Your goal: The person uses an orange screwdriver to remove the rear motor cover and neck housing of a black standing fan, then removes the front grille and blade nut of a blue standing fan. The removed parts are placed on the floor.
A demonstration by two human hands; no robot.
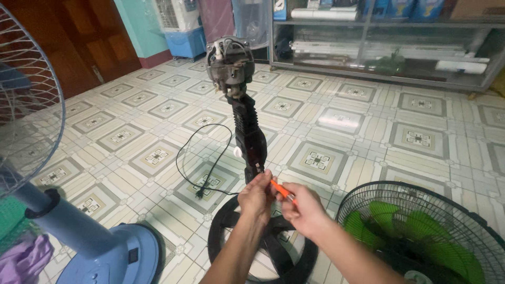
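A stripped black stand fan rises in front of me, its bare motor head (pixel 230 62) on top of a black ribbed column (pixel 247 126) above a round black base (pixel 226 239). My left hand (pixel 256 195) pinches the lower part of the column. In my right hand (pixel 305 210) is an orange-handled screwdriver (pixel 280 190), its tip pointing at the column just beside my left fingers. The fan's black power cord (pixel 202 158) loops over the tiled floor to the left, its plug lying on a tile.
A pale blue fan (pixel 68 231) with a wire grille stands at the near left, purple cloth at its foot. A black grille with green blades (pixel 421 231) lies at the near right. A glass-fronted cabinet (pixel 389 47) and a white-and-blue air cooler (pixel 181 26) line the far wall.
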